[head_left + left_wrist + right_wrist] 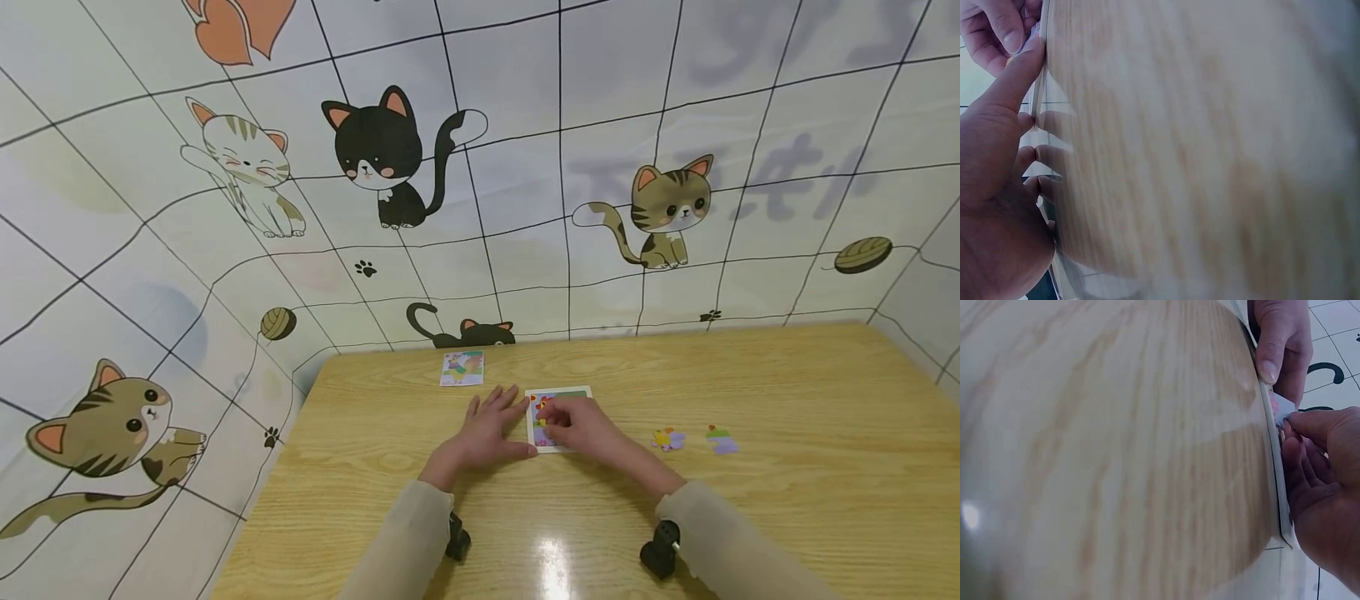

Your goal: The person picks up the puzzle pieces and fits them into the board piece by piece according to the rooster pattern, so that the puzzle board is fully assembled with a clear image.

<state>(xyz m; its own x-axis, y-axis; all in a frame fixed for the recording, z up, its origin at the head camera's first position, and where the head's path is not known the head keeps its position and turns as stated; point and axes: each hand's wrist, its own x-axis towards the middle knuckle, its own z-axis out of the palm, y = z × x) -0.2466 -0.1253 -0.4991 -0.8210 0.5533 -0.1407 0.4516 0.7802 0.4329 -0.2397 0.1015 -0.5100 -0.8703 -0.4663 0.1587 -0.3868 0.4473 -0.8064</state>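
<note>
A jigsaw puzzle board with a white frame lies on the table, showing flowers on a lilac ground. My left hand rests at its left side, fingers spread, with the thumb along the frame's near left corner. Over the board, my right hand pinches a puzzle piece between thumb and fingertips. In the right wrist view that lilac puzzle piece with a pink mark stands tilted above the frame. The right hand hides much of the board's right part from the head view.
Two loose parts lie right of the board: a yellow and lilac puzzle piece and a green and lilac puzzle piece. A small picture card lies at the back left. A cat-printed wall covering borders the wooden table.
</note>
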